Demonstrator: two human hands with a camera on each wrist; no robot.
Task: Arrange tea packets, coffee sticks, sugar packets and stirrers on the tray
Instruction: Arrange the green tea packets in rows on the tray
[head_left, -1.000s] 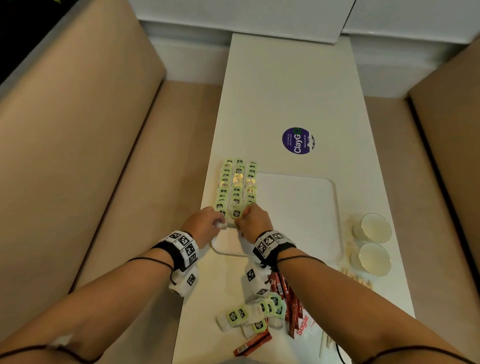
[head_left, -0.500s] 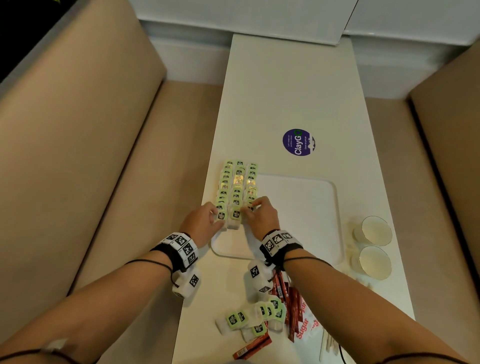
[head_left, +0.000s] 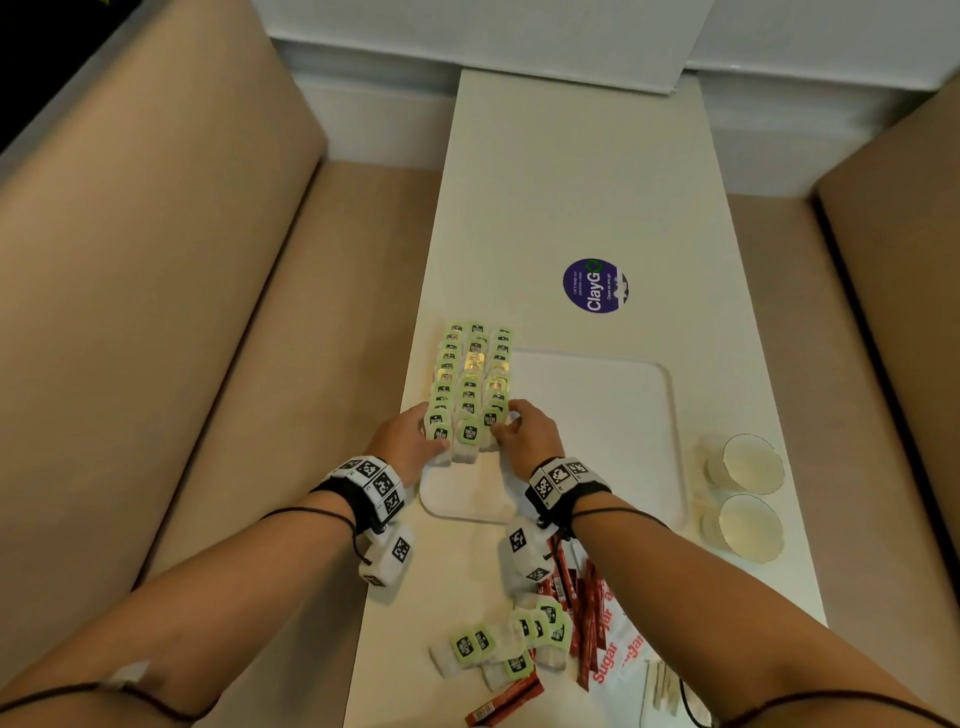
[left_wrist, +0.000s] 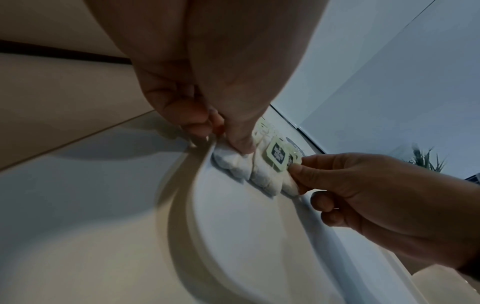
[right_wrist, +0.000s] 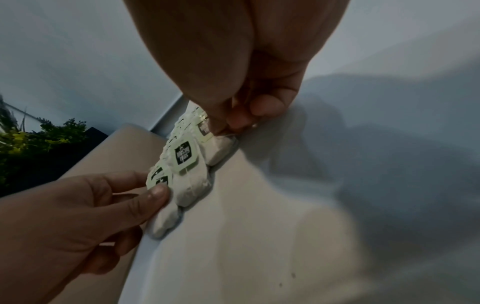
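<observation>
Left hand (head_left: 402, 441), at the tray's left edge, has thumb and fingertips curled onto the nearest tea packet of the left column; the wrist views show the thumb pressing the soft white pouch. Tea packets (head_left: 470, 384) lie in three overlapping columns down the left side of the tray (head_left: 613, 415), green tags uppermost. Right hand (head_left: 527, 434), on the far side of the columns, pinches the tag and string of the nearest packet in the right column, remaining fingers curled.

Judgement: the step in hand is squaring up the near end of the rows. Packets look light, soft and easily shifted; a nudge to one would likely disturb its overlapped neighbours. Best hold is the pouch edges, not the tag, which hangs on a thin string.

Nearer the person, loose tea packets (head_left: 498, 644) lie on the table (head_left: 571, 182), then red coffee sticks (head_left: 582, 597), sugar packets (head_left: 618, 654), stirrers (head_left: 662, 686), none yet on the tray. Two cups (head_left: 748, 488) stand right of it.
</observation>
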